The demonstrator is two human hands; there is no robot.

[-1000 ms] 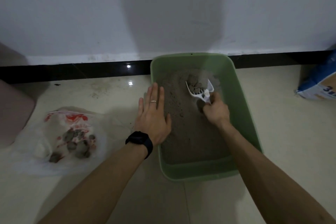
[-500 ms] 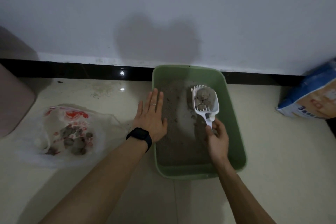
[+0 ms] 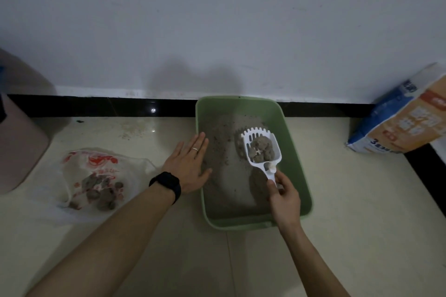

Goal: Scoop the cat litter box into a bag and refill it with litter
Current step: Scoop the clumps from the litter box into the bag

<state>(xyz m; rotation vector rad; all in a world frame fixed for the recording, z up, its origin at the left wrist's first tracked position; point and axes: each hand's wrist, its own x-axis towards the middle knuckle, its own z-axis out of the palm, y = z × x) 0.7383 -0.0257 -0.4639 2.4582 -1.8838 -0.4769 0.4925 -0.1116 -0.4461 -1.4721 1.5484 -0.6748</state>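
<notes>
A green litter box [image 3: 298, 152] stands on the floor against the wall, with grey litter [image 3: 228, 176] spread inside. My right hand [image 3: 284, 196] grips the handle of a white slotted scoop [image 3: 261, 149], held above the litter and loaded with grey clumps. My left hand [image 3: 189, 164] lies flat with straight fingers on the box's left rim. To the left, a clear plastic bag [image 3: 96, 176] with red print lies on the floor and holds several clumps.
A blue and orange litter bag [image 3: 405, 120] leans at the right by the wall. A pinkish bin [image 3: 17, 142] stands at the far left. Pale tiled floor [image 3: 217, 260] stretches in front of the box.
My right hand has drawn back toward me and lifted the scoop, full of clumps, out of the litter. My left hand stays on the box's left rim.
</notes>
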